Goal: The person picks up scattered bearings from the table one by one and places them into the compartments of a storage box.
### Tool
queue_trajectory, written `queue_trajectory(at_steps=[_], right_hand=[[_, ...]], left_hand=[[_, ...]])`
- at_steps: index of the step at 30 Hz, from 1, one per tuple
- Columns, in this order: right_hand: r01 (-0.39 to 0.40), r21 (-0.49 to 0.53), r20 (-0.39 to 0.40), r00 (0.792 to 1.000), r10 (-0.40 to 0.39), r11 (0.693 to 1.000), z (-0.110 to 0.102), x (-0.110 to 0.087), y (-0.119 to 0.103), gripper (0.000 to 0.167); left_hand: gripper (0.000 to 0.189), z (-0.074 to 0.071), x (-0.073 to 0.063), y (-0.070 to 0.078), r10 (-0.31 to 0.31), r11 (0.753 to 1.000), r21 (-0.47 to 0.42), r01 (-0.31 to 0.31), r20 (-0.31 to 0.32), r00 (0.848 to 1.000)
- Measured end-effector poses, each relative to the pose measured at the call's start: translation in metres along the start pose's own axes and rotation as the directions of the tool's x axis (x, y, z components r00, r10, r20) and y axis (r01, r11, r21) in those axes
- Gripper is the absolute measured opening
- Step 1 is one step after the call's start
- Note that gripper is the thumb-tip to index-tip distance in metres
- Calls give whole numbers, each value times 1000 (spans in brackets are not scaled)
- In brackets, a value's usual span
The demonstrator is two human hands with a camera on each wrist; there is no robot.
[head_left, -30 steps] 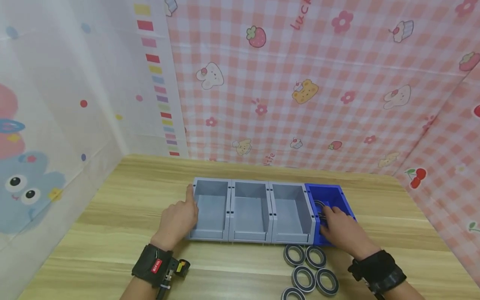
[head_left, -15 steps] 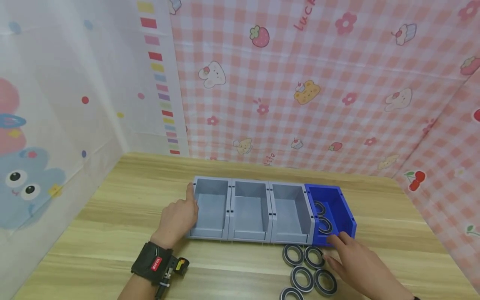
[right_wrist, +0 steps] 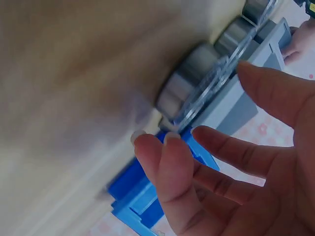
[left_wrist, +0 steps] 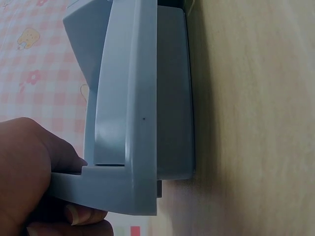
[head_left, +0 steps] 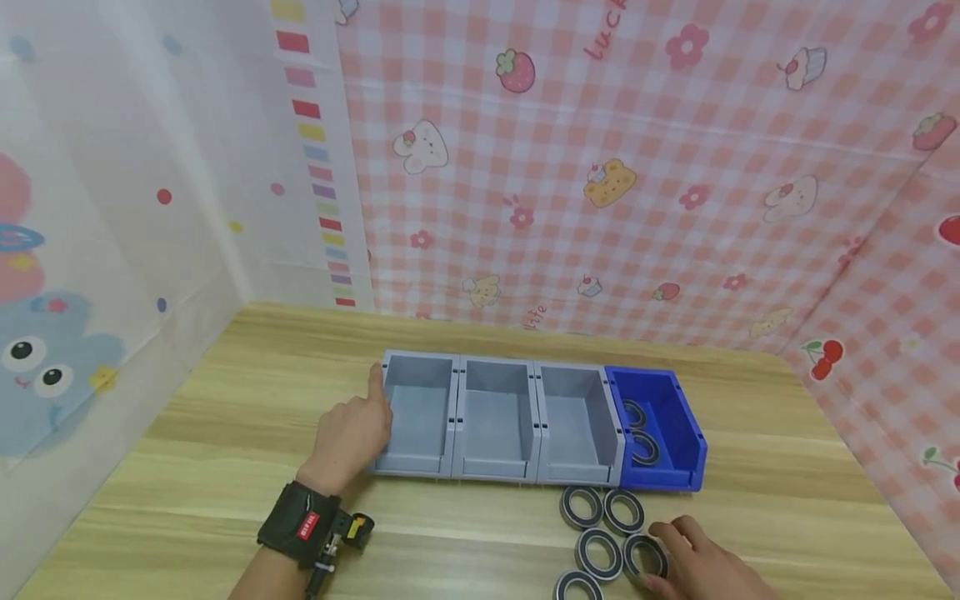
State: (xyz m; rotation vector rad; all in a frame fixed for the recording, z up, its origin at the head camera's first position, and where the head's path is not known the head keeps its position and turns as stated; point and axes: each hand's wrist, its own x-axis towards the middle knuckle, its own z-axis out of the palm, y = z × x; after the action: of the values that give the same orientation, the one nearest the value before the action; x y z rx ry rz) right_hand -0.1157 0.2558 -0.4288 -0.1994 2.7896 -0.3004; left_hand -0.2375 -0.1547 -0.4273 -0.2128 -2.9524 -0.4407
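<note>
My left hand point(head_left: 347, 437) holds the side wall of the leftmost grey bin point(head_left: 420, 467); in the left wrist view, thumb and fingers lie on either side of the wall point(left_wrist: 113, 184). My right hand point(head_left: 701, 567) is beside a black-and-silver ball bearing point(head_left: 628, 560) on the table, thumb and fingertips near its right side. In the right wrist view its fingers are spread from the thumb, with nothing between them. Several more bearings point(head_left: 599, 533) lie in a cluster to the left. Two bearings point(head_left: 657, 450) lie along the left side inside the blue bin point(head_left: 678, 425).
Two more grey bins point(head_left: 495, 471) stand joined in the row between the leftmost one and the blue bin. The wooden table point(head_left: 247, 400) meets a pink checked cloth point(head_left: 465, 208) behind and a white cloth point(head_left: 202, 233) at left.
My right hand has come out of the blue bin and moved down towards the nearest right bearing, leaving two bearings visible in the bin. The left hand keeps its hold on the grey bin.
</note>
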Motion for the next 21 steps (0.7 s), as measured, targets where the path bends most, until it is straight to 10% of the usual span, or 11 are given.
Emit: queue_trajectory(at_steps=[21], right_hand=[[125, -22, -63, 990, -126, 992, 10, 5, -5, 54]], left_hand=[[55, -2, 1, 1, 3, 1000, -1, -3, -14, 1000]])
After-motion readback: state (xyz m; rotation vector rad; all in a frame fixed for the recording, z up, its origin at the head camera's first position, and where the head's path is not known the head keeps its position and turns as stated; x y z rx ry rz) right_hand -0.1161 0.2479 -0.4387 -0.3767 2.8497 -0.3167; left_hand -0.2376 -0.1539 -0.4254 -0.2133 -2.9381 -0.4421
